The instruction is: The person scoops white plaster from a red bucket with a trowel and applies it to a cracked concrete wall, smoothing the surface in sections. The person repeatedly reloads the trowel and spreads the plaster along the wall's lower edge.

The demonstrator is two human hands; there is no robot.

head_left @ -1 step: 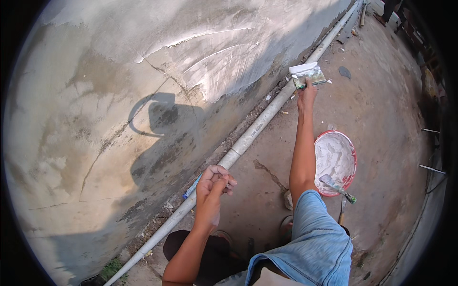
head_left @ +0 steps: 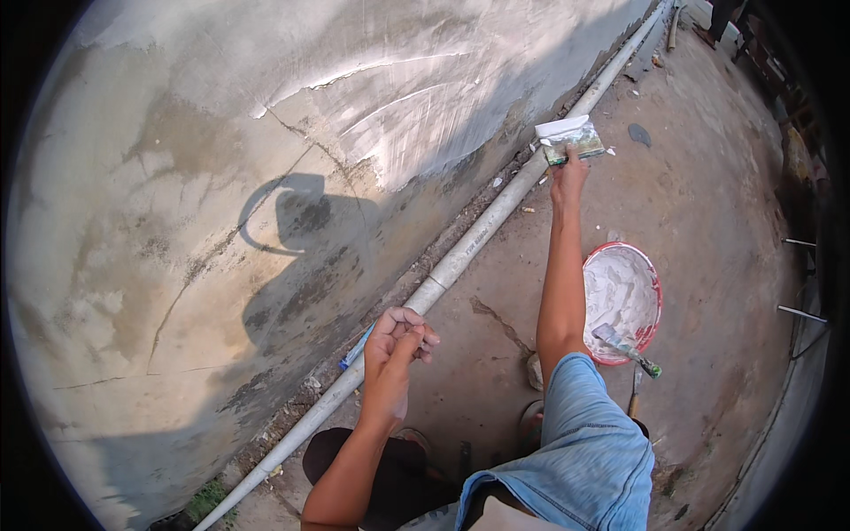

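My right hand [head_left: 569, 177] grips a wide putty knife [head_left: 577, 149] at the end of my outstretched arm, with white putty [head_left: 562, 126] loaded along its far edge. The blade is stained and held over the pale pipe, apart from the wall. My left hand [head_left: 396, 350] is raised above the lower stretch of pipe, fingers curled in and thumb against them, with nothing visible in it. On the wall [head_left: 195, 177] is a patch of fresh white putty [head_left: 398, 133] with ragged edges. Beside my right forearm stands a red-rimmed bucket [head_left: 658, 305] of white putty, a smaller scraper [head_left: 630, 350] lying across its near edge.
A long pale pipe [head_left: 478, 234] runs diagonally along the wall's foot. Something blue [head_left: 351, 357] lies by it, partly behind my left hand. A stone [head_left: 534, 372] sits near my feet, and a dark flat piece [head_left: 639, 134] lies on the ground. Another person's legs [head_left: 722, 19] show far right.
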